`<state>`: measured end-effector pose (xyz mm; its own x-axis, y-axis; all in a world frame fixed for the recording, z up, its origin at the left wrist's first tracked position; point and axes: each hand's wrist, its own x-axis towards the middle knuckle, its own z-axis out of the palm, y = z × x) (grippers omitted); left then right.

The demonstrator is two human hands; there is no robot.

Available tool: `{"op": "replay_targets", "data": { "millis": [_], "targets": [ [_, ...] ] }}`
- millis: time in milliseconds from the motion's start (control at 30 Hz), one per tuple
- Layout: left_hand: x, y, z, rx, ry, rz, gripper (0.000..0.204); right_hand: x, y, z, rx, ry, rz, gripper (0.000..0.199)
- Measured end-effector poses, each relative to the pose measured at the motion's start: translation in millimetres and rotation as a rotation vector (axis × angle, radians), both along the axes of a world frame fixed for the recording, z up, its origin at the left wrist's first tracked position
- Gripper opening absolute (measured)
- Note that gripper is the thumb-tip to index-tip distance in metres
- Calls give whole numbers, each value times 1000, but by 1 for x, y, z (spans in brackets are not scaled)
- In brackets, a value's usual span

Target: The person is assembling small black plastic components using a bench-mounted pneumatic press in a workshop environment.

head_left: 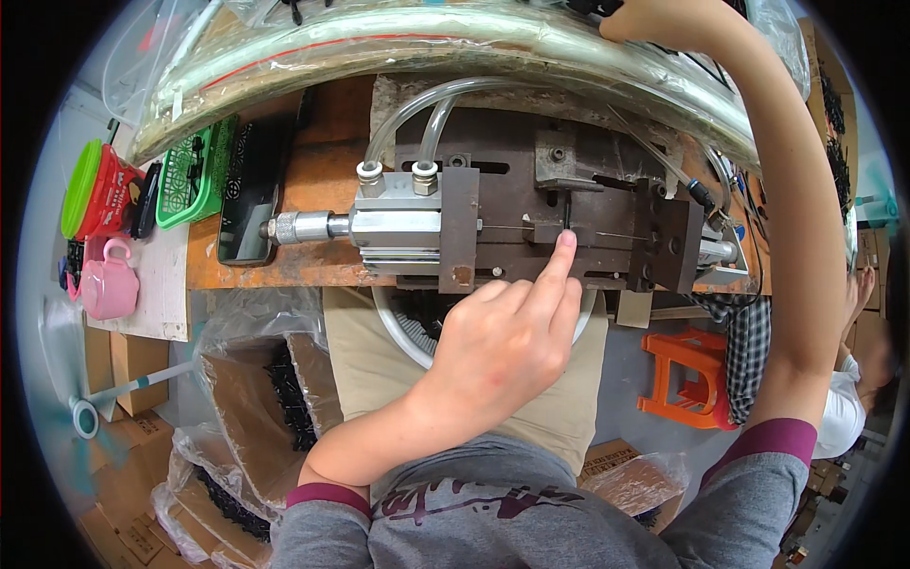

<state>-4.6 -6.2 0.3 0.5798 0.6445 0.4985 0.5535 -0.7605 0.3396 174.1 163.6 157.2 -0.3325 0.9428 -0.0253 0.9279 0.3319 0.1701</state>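
Observation:
My left hand (517,332) reaches over a dark metal fixture (607,204) with its index finger stretched out and the other fingers bent. That fingertip rests at a small thin black part (568,209) in the middle of the fixture; the thumb is hidden. A thin metal rod (502,227) runs toward this spot from an air cylinder (398,232) on the left, and another thin rod (616,234) comes from the right. My right hand (654,21) is stretched to the far edge beside small black pieces (595,6); most of its fingers are cut off or hidden.
Plastic-wrapped tubing (427,43) arches across the back. On the left lie a phone (251,204), a green basket (180,194), a red tub (100,194) and a pink cup (109,284). Cartons of black parts (284,389), an orange stool (682,379) and another person (844,408) are nearby.

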Motion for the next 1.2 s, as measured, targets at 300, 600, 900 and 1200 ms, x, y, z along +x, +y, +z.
{"op": "replay_targets", "data": {
  "millis": [300,600,900,1200],
  "targets": [
    [4,1,-1,-13,-8,-1,22,24,-22,11,154,121,-73,24],
    [-2,3,5,-76,-49,-48,30,44,-78,45,-64,824,-289,35],
    [-10,2,31,-411,-647,-109,52,-1,-196,-83,-161,1039,40,39],
    [-19,-5,16,-256,-456,-99,38,4,-226,-101,-226,1438,-393,20]
  ]
}}
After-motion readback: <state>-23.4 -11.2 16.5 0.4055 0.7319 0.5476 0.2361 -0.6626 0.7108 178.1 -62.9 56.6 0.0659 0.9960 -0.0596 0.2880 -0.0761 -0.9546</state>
